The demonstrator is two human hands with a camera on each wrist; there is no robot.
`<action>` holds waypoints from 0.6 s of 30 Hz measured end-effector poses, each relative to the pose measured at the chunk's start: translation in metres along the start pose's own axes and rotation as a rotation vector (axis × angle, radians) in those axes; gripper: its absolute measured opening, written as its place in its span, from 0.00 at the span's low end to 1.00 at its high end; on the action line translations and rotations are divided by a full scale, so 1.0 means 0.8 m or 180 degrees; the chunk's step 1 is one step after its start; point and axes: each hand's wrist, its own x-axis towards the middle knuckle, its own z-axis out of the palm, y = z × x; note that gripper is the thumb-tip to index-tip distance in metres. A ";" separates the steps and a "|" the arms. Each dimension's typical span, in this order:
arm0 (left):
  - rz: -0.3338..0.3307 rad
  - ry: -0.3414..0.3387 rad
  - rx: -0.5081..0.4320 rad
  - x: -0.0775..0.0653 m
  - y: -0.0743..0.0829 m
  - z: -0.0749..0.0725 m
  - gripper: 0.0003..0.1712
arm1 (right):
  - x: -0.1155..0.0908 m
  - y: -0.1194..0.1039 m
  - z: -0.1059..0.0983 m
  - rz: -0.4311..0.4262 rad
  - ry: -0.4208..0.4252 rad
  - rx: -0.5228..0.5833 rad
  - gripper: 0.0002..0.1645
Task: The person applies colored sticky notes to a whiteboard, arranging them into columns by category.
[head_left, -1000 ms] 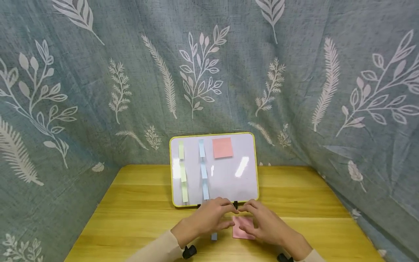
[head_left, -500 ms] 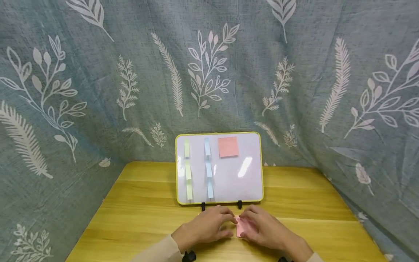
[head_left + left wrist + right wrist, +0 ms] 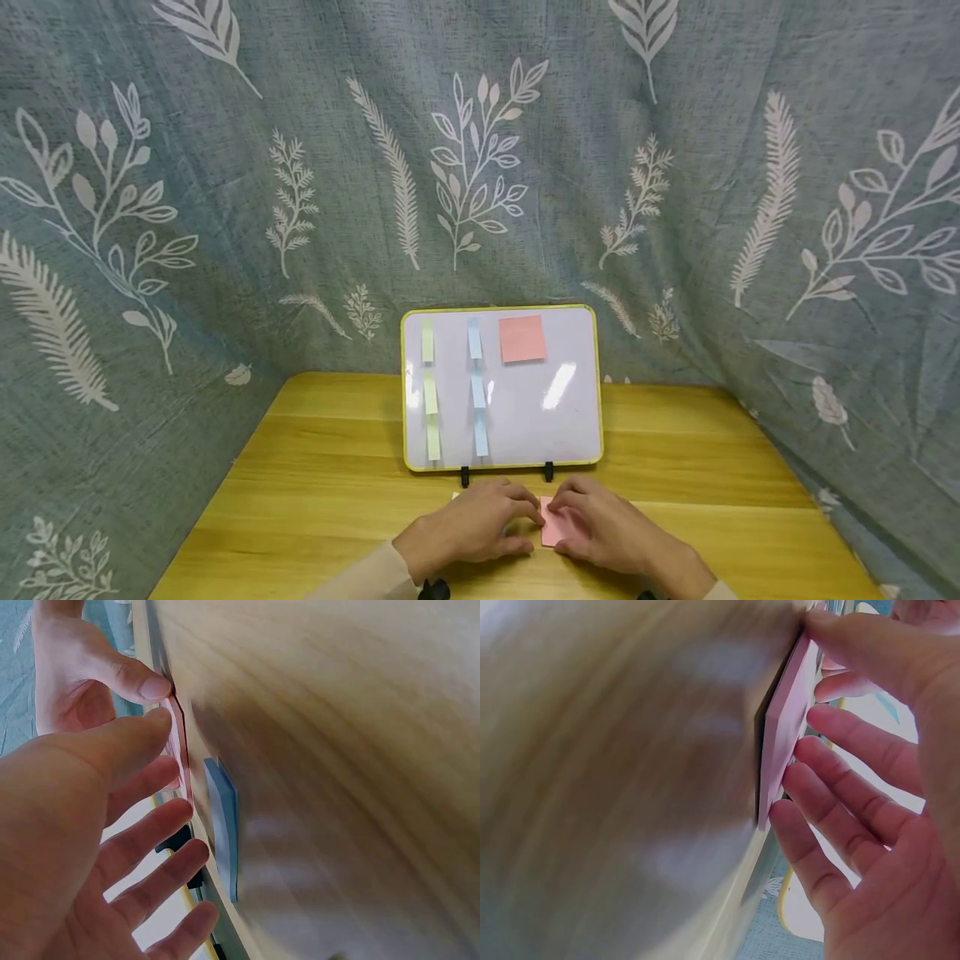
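A pink sticky note pad (image 3: 553, 527) lies on the table in front of the whiteboard. My right hand (image 3: 615, 529) holds it down, thumb at the near edge and fingertips on its far part. The right wrist view shows the pad's pink edge (image 3: 784, 727) beside those fingers. From the left, my left hand (image 3: 476, 521) reaches to the pad's left edge with its index fingertip; its other fingers are spread and hold nothing. Under the left hand, a blue sticky note pad (image 3: 223, 825) rests on the table, seen in the left wrist view.
The yellow-rimmed whiteboard (image 3: 570, 433) stands on black feet (image 3: 549, 472) behind the hands. It carries a column of green strips (image 3: 430, 392), a column of blue strips (image 3: 477, 388) and a pink square note (image 3: 522, 339). A patterned curtain (image 3: 480, 167) surrounds the wooden table (image 3: 330, 467).
Both hands have come down to the table. The right fingers have settled over the pink pad, and the left index finger has reached its left edge. The head view has shifted slightly.
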 end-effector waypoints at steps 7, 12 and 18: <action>-0.0057 -0.0091 -0.0008 -0.003 0.003 0.001 0.20 | 0.000 0.000 0.001 -0.0001 -0.0005 -0.0012 0.17; -0.0048 -0.0096 -0.0013 -0.002 0.003 0.001 0.20 | 0.001 0.002 0.000 -0.0009 -0.0054 -0.0002 0.09; -0.0073 -0.0118 -0.0016 -0.001 0.002 0.001 0.21 | 0.007 0.005 -0.005 0.0005 -0.0023 0.0071 0.07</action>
